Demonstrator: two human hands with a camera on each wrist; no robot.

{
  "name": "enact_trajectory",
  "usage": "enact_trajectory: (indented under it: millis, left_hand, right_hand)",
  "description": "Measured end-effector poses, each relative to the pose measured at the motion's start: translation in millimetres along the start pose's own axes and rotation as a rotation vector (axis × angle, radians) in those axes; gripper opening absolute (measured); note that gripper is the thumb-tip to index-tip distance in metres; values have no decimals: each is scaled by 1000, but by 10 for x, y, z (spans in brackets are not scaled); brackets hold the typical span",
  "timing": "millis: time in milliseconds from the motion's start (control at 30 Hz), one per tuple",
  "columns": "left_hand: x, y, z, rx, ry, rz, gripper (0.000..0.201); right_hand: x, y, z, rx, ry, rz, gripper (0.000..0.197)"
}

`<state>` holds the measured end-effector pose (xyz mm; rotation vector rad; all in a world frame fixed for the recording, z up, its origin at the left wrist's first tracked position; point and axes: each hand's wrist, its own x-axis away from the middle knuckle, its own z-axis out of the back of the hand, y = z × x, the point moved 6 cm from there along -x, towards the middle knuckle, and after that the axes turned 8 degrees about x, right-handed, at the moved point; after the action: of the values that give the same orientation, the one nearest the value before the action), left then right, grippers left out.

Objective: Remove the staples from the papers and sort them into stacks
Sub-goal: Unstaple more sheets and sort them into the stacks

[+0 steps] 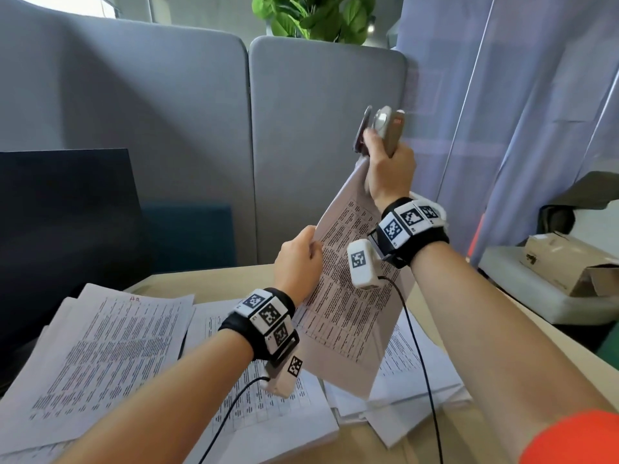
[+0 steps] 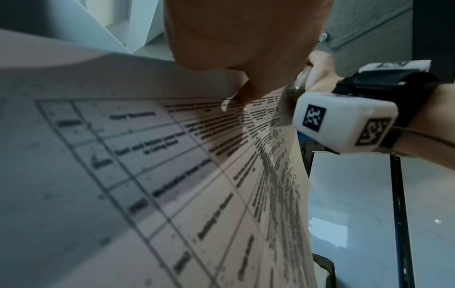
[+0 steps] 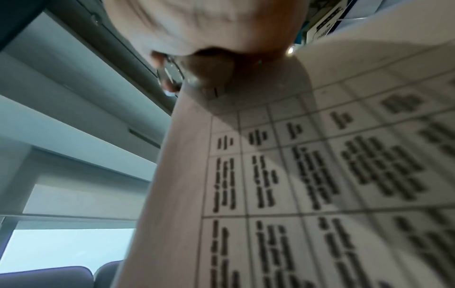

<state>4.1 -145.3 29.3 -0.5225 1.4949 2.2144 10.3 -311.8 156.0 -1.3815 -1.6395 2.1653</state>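
A printed set of papers [image 1: 348,296] with a table on it is held up in the air, tilted, above the desk. My left hand [image 1: 298,262] pinches its left edge about halfway up. My right hand [image 1: 388,169] is raised at the sheet's top corner and grips a grey and silver staple remover [image 1: 385,128], whose jaws sit at that corner. The left wrist view shows the papers [image 2: 172,175] up close under my left hand [image 2: 236,48]. In the right wrist view the papers [image 3: 295,175] fill the right side; a staple is not discernible.
Several loose printed stacks [image 1: 100,346] lie spread over the wooden desk [image 1: 418,440] below my arms. A dark monitor [image 1: 63,222] stands at the left, grey partition panels [image 1: 318,145] behind. An open cardboard box [image 1: 566,262] sits on a white unit at the right.
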Motion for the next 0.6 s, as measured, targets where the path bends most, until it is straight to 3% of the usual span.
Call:
enact_trajectory:
  millis: [100,233,300,433,500,567,600]
  left_hand:
    - [48,-8,-78,18,-27,3,14]
    - [103,-6,-202,125,-45,31,10]
    - [140,-128,-327,214,-48,150,9]
    - [333,-662,-747,457,-69,556,18]
    - [434,-756,-844,391,-135,646,17]
    - [519,-824,-840,262,-237,710,15]
    - [529,-856,-792,178,-285,720,12]
  right_hand:
    - [-59,-5,1,15,16,-37,51]
    - [-91,26,-12,33,-45,-20,50]
    - [-21,87,-19,9,-31,-16,43]
    - [182,329,1,-31,62,-47,33]
    - [285,704,-138,237,-118,-198,49]
    - [521,1189,-252,533,-393,-397,72]
    - [625,1429,-286,638,-507,-436,74]
